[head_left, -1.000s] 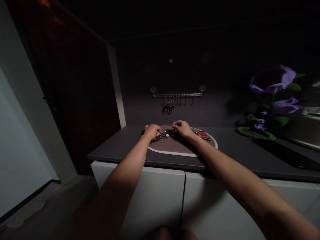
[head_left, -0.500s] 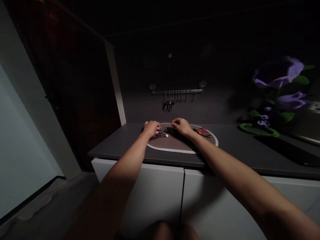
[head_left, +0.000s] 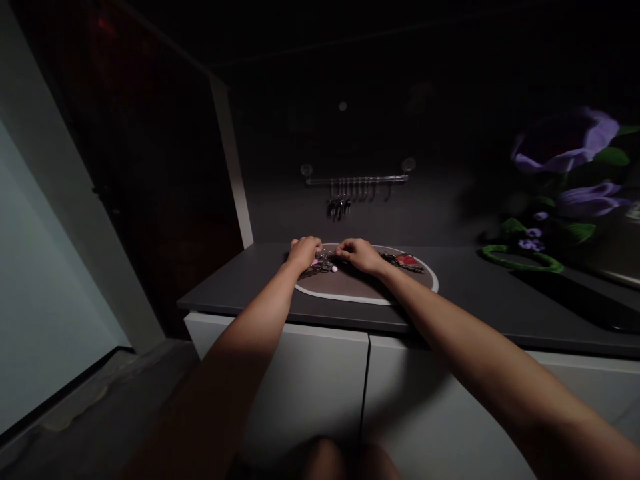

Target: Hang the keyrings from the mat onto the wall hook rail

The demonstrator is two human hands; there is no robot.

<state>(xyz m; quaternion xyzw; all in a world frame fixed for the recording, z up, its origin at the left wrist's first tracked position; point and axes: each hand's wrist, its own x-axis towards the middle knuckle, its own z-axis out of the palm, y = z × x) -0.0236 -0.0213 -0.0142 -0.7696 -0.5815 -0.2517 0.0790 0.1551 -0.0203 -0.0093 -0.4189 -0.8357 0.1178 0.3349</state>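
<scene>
On an oval mat (head_left: 350, 287) seen from my remote post, a tangled metal bunch (head_left: 327, 267), long axis unclear, lies just right of the left hand (head_left: 303, 253), the nearer, and left of the right hand (head_left: 363, 255), either grip's closure beyond my telling, with keys (head_left: 339, 206) hanging from a rail (head_left: 400, 179) behind.

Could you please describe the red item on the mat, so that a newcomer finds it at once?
On the dark countertop lies a brown, rounded mat with a white rim. On its right part, to the right of the person's right hand, the red item lies among dark pieces. Its red colour sets it apart from these neighbours.
</scene>
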